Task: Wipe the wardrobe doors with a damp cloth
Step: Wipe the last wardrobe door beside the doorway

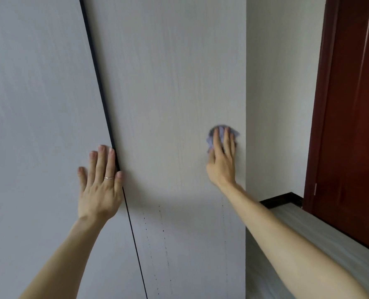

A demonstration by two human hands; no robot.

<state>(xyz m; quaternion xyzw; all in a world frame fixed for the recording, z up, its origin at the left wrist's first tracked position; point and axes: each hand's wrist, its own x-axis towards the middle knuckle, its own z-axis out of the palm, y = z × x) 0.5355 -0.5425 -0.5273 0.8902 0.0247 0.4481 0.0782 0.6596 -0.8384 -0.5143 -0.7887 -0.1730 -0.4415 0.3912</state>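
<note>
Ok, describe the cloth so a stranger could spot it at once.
Find the pale wardrobe door right of the dark seam. Near its right edge the right hand presses flat. The cloth is the crumpled lilac-grey patch under its fingers, the only colour on that door.

Just one view, worn on the head: it faces the doors (pixel 168 83) close up, slightly tilted, near enough that left hand (pixel 99 186) and right hand (pixel 222 162) reach them.
</note>
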